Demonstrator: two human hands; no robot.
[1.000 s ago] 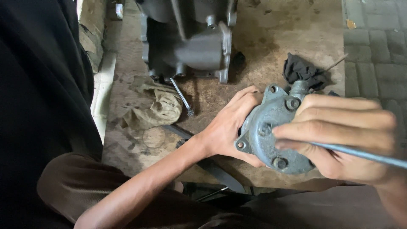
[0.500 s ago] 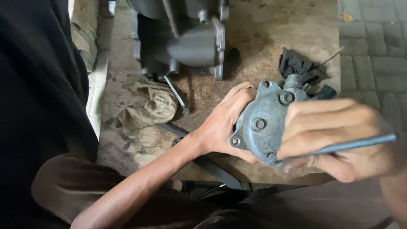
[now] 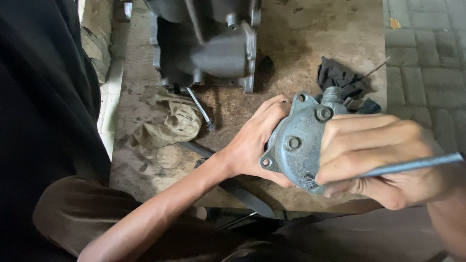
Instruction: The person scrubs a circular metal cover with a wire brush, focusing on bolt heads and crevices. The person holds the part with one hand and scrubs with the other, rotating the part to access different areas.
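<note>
Right hand (image 3: pixel 383 160) hides right side of the grey metal housing (image 3: pixel 298 145), thin brush (image 3: pixel 412 166) handle and big engine casing (image 3: pixel 208 43) cut by frame edges.

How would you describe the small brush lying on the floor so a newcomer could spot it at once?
Start at the big grey engine casing at the top of the view. Just below it lies a crumpled tan rag. The brush lies slantwise at the rag's right edge: a thin metal rod ending in a small bristle tuft, the only slim straight thing there, apart from the similar tool in the right hand.
</note>
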